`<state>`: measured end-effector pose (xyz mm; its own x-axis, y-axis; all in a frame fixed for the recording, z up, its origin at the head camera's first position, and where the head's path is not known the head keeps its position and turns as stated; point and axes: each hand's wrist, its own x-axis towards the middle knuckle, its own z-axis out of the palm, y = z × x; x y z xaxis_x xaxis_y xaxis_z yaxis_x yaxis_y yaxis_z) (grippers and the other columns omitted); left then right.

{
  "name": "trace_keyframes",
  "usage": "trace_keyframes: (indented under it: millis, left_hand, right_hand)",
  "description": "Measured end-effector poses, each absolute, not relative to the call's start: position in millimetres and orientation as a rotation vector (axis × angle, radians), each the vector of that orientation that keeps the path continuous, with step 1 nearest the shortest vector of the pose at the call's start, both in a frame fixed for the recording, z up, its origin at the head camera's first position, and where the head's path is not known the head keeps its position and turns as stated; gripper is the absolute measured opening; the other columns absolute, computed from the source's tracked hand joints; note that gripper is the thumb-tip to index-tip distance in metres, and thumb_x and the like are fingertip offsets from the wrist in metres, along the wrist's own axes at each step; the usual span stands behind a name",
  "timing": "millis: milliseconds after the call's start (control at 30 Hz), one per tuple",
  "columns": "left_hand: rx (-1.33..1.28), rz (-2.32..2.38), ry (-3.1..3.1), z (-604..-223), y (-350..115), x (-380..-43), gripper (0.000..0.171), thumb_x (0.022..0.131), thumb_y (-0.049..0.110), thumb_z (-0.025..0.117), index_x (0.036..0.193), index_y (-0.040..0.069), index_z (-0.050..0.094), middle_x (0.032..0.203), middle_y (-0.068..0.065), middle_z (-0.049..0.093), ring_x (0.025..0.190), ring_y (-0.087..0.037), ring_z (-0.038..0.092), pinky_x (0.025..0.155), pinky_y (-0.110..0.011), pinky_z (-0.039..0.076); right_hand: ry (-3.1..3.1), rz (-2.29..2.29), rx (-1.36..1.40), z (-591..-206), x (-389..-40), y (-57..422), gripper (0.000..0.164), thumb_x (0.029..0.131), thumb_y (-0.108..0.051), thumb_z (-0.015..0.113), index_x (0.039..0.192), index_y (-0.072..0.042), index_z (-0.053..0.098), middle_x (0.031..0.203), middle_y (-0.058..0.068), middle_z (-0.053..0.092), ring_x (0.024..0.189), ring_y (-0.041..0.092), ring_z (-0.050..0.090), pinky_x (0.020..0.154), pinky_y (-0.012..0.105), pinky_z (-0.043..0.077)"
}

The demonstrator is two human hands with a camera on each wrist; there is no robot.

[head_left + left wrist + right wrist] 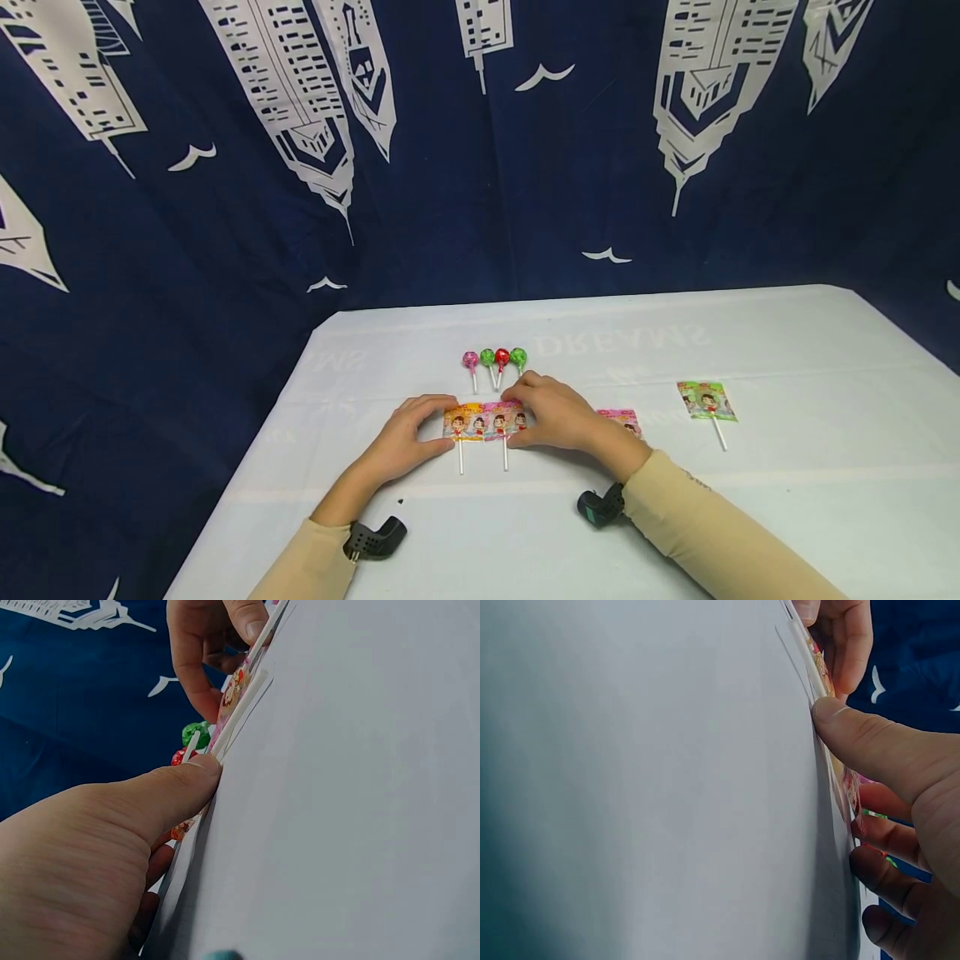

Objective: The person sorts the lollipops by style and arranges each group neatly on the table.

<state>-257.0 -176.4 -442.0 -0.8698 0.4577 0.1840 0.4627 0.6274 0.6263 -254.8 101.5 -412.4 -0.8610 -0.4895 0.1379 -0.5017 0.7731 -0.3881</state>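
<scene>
Two flat-wrapped lollipops lie side by side on the white table, an orange one on the left and a pink one against it, their white sticks toward me. My left hand holds the orange packet at its left edge, thumb at the lower corner and forefinger at the upper one. With thumb below and fingers above, my right hand grips the right part of the pink packet. In the left wrist view, the left thumb sits beside a stick. The right thumb presses at the packet's edge in the right wrist view.
Beyond the hands lie several round lollipops in a row: pink, green, red and another green. Another pink packet is partly covered by the right forearm. A green-wrapped lollipop lies farther right. A dark blue curtain hangs behind.
</scene>
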Motion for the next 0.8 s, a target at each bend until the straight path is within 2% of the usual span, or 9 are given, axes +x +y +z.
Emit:
trace_keyframes:
  millis: [533, 800]
  left_hand:
    - [-0.791, -1.099, -2.829, -441.1, -176.3, -256.4, 0.053, 0.085, 0.020, 0.080, 0.134, 0.021, 0.061, 0.143, 0.003, 0.058, 0.139, -0.026, 0.045, 0.117, -0.055, 0.031]
    - [-0.787, -1.090, -2.831, -442.0, -176.0, -256.5, 0.054, 0.085, 0.021, 0.080, 0.135, 0.019, 0.060, 0.142, 0.004, 0.058, 0.138, -0.025, 0.046, 0.117, -0.054, 0.032]
  right_hand:
    - [-2.923, 0.673, 0.813, -411.3, -252.3, 102.3, 0.063, 0.074, -0.040, 0.087, 0.128, -0.016, 0.065, 0.121, 0.002, 0.059, 0.107, 0.020, 0.059, 0.094, 0.042, 0.051]
    - [-2.923, 0.732, 0.805, -405.7, -248.0, 107.7, 0.060, 0.078, -0.036, 0.085, 0.130, -0.016, 0.064, 0.123, 0.003, 0.059, 0.090, 0.012, 0.055, 0.080, 0.033, 0.047]
